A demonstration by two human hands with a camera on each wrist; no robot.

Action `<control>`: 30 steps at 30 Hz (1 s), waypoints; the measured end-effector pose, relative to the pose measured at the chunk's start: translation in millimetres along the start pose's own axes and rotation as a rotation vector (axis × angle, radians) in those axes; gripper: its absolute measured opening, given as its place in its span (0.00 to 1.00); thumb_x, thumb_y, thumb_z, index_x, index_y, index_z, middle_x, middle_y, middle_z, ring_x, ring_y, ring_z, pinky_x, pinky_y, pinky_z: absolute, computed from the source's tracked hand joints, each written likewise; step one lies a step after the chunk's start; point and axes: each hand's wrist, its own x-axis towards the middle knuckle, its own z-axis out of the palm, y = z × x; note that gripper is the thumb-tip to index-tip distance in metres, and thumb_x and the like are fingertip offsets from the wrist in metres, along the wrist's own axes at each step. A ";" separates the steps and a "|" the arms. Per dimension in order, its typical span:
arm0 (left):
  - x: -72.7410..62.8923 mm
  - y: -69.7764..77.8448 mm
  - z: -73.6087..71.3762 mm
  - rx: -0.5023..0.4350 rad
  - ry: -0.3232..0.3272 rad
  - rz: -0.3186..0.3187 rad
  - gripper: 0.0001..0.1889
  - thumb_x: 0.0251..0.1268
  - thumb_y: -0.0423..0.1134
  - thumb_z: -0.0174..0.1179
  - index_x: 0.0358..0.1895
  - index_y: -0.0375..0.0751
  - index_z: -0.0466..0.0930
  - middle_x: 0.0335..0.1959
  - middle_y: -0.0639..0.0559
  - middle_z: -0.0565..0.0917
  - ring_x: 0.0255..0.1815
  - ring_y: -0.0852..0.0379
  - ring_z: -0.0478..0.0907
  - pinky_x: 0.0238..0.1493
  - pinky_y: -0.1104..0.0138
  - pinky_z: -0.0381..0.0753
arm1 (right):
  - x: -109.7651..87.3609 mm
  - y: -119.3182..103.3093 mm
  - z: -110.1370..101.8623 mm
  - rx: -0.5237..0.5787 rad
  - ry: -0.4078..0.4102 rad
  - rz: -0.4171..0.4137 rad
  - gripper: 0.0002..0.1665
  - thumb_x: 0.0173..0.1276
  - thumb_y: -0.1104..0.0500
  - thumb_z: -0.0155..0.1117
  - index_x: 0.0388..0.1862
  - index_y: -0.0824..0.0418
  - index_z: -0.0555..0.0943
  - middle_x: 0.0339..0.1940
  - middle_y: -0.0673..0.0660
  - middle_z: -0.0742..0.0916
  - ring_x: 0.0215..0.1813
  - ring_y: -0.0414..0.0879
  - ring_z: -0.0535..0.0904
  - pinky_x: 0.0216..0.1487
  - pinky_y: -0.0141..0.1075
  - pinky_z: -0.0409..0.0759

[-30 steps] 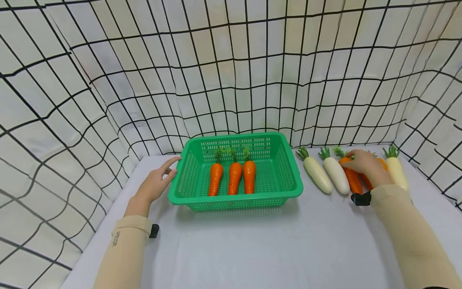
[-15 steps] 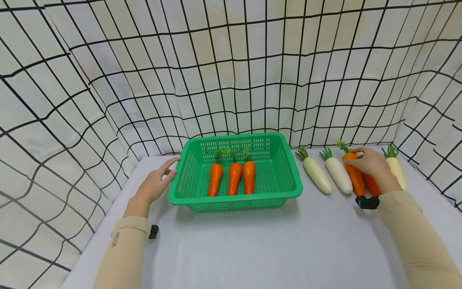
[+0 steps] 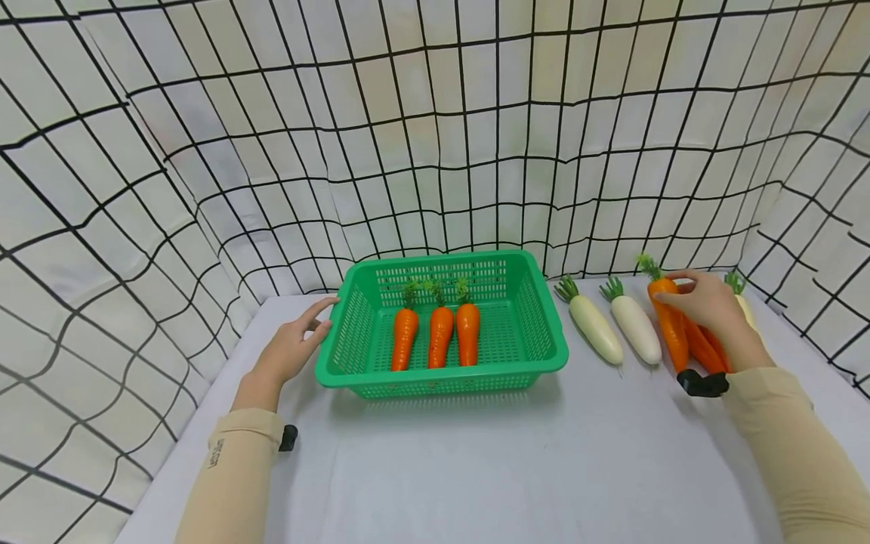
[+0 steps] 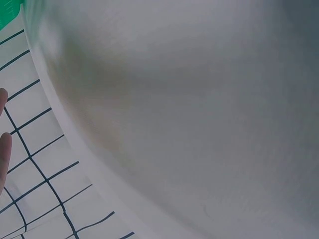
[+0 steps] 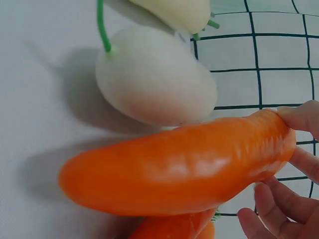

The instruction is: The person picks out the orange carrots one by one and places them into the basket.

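Round carrot (image 3: 670, 323), R hand (image 3: 708, 304) curled

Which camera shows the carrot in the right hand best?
The right wrist view, where the carrot looks big and close, pinched by the right hand. The head view shows it smaller, with its leafy top. The left wrist view doesn't show it.

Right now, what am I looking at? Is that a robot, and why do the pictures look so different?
No robot: these are a person's two bare hands. The wide picture is taken from the head, the other two from the left and right wrists. On the white table stands a green basket with three carrots inside. To its right lie pale radishes and more carrots. The right hand holds one carrot near its leafy top. The left hand is beside the basket's rim, gripping nothing.
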 end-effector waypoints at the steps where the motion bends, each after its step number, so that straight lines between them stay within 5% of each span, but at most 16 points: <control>1: -0.1 -0.1 0.1 0.001 0.000 -0.001 0.28 0.85 0.55 0.42 0.81 0.52 0.58 0.58 0.28 0.81 0.54 0.30 0.80 0.52 0.35 0.76 | -1.0 -1.3 -0.8 0.012 -0.001 0.002 0.42 0.75 0.42 0.63 0.73 0.71 0.66 0.64 0.82 0.72 0.60 0.76 0.71 0.58 0.67 0.72; 10: 0.1 0.6 0.8 0.011 0.005 -0.009 0.29 0.84 0.56 0.42 0.81 0.52 0.58 0.58 0.28 0.81 0.56 0.29 0.79 0.52 0.35 0.76 | -5.9 -18.8 -9.5 0.139 0.009 -0.024 0.43 0.77 0.40 0.58 0.76 0.69 0.63 0.69 0.80 0.69 0.62 0.74 0.70 0.62 0.65 0.72; 14: 0.1 -0.1 0.7 0.012 0.004 -0.009 0.29 0.84 0.56 0.41 0.81 0.52 0.58 0.58 0.28 0.81 0.57 0.28 0.79 0.53 0.34 0.75 | -6.7 -32.6 -13.5 0.208 0.009 -0.046 0.43 0.77 0.41 0.59 0.78 0.68 0.62 0.70 0.80 0.68 0.60 0.70 0.75 0.51 0.43 0.85; 18: 0.4 -0.5 0.6 0.012 0.002 -0.010 0.29 0.84 0.57 0.41 0.81 0.52 0.58 0.58 0.28 0.81 0.57 0.27 0.79 0.53 0.33 0.75 | -7.3 -47.8 -17.8 0.247 0.002 -0.064 0.45 0.76 0.40 0.60 0.79 0.66 0.61 0.71 0.78 0.69 0.60 0.68 0.76 0.39 0.27 0.80; 30: 0.6 -0.3 0.2 0.014 -0.001 -0.008 0.29 0.84 0.56 0.41 0.81 0.52 0.57 0.58 0.27 0.80 0.56 0.27 0.79 0.52 0.34 0.76 | -1.9 -91.1 -16.1 0.333 -0.048 -0.129 0.43 0.76 0.43 0.62 0.81 0.62 0.61 0.73 0.74 0.69 0.62 0.64 0.76 0.41 0.24 0.81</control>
